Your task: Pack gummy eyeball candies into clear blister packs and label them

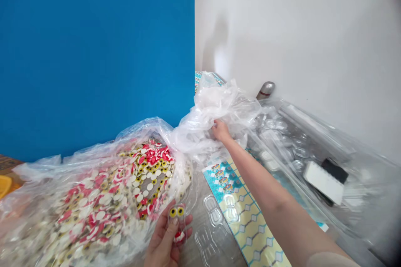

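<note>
At the bottom centre, my left hand [166, 238] holds a small clear plastic pack [178, 224] with two yellow eye pieces and a red-and-white mouth piece. My right arm stretches forward, and my right hand [220, 130] is closed at the crumpled clear plastic bag [200, 121]; its fingertips press against the film. An opened clear bag [94, 200] on the left holds many red, white and yellow-eyed pieces. Clear moulded shells [213, 210] lie right of my left hand, beside and partly over a printed yellow and blue sheet [250, 221].
A blue panel [97, 58] rises behind the bag of pieces. On the right, a large clear bag [326, 133] holds plastic shells, with a white box [324, 181] and black item there. A metallic flask [265, 90] stands near the wall.
</note>
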Action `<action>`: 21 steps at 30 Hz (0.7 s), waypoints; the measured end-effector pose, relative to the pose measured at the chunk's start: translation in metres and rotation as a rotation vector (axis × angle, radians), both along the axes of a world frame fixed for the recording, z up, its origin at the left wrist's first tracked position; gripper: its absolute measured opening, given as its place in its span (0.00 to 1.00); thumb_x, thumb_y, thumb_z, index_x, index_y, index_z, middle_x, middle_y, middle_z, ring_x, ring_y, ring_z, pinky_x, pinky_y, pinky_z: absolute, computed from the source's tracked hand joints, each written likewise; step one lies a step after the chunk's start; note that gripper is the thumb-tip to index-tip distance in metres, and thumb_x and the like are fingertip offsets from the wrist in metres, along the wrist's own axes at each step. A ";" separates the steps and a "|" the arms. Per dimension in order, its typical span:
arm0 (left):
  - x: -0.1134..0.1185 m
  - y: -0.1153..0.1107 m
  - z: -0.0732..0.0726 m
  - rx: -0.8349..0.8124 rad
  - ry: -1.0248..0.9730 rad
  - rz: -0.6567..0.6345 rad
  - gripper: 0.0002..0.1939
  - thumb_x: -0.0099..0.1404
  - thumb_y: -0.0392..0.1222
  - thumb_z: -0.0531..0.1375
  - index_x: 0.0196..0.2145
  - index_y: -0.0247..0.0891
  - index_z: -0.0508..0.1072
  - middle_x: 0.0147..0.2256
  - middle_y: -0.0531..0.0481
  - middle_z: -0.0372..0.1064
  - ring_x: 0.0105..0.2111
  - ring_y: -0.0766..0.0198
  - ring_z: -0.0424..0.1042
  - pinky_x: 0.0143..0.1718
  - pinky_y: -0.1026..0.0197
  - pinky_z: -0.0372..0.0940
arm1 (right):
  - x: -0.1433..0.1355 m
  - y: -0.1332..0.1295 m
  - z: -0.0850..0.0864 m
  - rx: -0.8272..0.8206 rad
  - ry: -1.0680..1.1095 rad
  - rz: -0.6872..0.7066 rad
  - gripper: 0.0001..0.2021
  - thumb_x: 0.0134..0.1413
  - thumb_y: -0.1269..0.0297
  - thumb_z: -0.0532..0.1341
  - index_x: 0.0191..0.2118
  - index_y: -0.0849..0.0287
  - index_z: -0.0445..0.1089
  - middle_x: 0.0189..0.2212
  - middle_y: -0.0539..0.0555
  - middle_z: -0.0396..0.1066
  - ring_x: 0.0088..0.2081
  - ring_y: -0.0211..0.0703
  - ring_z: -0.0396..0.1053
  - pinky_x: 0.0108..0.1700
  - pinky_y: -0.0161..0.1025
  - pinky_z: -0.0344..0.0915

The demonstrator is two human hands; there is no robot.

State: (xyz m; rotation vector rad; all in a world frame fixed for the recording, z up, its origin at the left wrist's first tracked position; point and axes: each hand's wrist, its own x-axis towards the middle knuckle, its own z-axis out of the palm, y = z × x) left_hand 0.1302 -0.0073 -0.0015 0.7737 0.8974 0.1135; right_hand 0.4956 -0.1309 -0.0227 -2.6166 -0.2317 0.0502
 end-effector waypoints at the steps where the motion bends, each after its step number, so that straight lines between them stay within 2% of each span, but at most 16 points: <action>1: 0.000 -0.004 0.003 0.021 -0.016 0.011 0.36 0.43 0.45 0.77 0.50 0.40 0.74 0.48 0.43 0.76 0.39 0.51 0.80 0.35 0.58 0.75 | -0.009 -0.014 0.000 0.027 -0.011 0.005 0.17 0.63 0.69 0.60 0.56 0.62 0.71 0.43 0.58 0.78 0.46 0.46 0.75 0.49 0.39 0.68; 3: -0.001 -0.013 0.010 0.058 -0.041 0.030 0.34 0.45 0.44 0.76 0.51 0.40 0.74 0.48 0.44 0.76 0.38 0.54 0.80 0.34 0.61 0.74 | -0.030 -0.040 -0.002 0.046 -0.044 0.015 0.15 0.60 0.70 0.61 0.52 0.62 0.74 0.37 0.56 0.79 0.41 0.45 0.76 0.47 0.38 0.68; 5: -0.003 -0.019 0.014 0.067 -0.058 0.012 0.33 0.48 0.45 0.76 0.51 0.40 0.74 0.50 0.44 0.75 0.40 0.56 0.79 0.34 0.62 0.74 | -0.049 -0.060 -0.003 0.068 -0.095 0.026 0.12 0.59 0.68 0.61 0.47 0.59 0.77 0.38 0.56 0.79 0.42 0.46 0.75 0.47 0.38 0.68; 8: -0.006 -0.024 0.016 0.048 -0.085 -0.066 0.34 0.51 0.46 0.75 0.54 0.40 0.72 0.53 0.42 0.73 0.42 0.55 0.79 0.38 0.60 0.75 | -0.071 -0.078 -0.001 0.101 -0.206 0.027 0.14 0.62 0.65 0.58 0.49 0.58 0.77 0.52 0.60 0.74 0.51 0.48 0.71 0.54 0.41 0.65; 10: -0.008 -0.025 0.016 0.046 -0.095 -0.097 0.34 0.53 0.46 0.74 0.55 0.40 0.70 0.54 0.42 0.71 0.43 0.54 0.78 0.40 0.59 0.75 | -0.083 -0.083 0.004 0.113 -0.272 0.023 0.17 0.62 0.64 0.57 0.53 0.58 0.76 0.57 0.62 0.68 0.54 0.50 0.68 0.57 0.44 0.64; 13: -0.009 -0.031 0.018 0.037 -0.114 -0.067 0.30 0.56 0.45 0.72 0.54 0.39 0.71 0.54 0.41 0.71 0.44 0.54 0.78 0.39 0.59 0.74 | -0.103 -0.087 0.016 0.140 -0.349 0.022 0.19 0.63 0.62 0.56 0.54 0.59 0.75 0.50 0.64 0.71 0.48 0.51 0.68 0.54 0.47 0.64; 16: -0.011 -0.038 0.021 -0.051 -0.185 -0.032 0.25 0.61 0.48 0.68 0.53 0.38 0.71 0.54 0.41 0.70 0.45 0.53 0.77 0.40 0.57 0.74 | -0.135 -0.087 0.032 0.330 -0.377 0.025 0.21 0.62 0.59 0.57 0.57 0.61 0.72 0.37 0.58 0.72 0.38 0.47 0.69 0.45 0.44 0.66; 18: -0.012 -0.040 0.021 -0.110 -0.217 -0.039 0.23 0.65 0.52 0.64 0.54 0.39 0.70 0.54 0.41 0.69 0.46 0.52 0.76 0.40 0.55 0.74 | -0.163 -0.087 0.043 0.521 -0.236 0.096 0.22 0.59 0.56 0.60 0.56 0.61 0.71 0.30 0.52 0.70 0.30 0.42 0.67 0.37 0.40 0.66; 21: -0.016 -0.040 0.021 -0.154 -0.238 -0.097 0.26 0.68 0.57 0.59 0.57 0.39 0.68 0.54 0.39 0.68 0.46 0.50 0.76 0.37 0.53 0.75 | -0.208 -0.081 0.059 0.640 0.194 0.427 0.17 0.57 0.54 0.63 0.47 0.57 0.75 0.26 0.49 0.69 0.26 0.38 0.64 0.30 0.35 0.63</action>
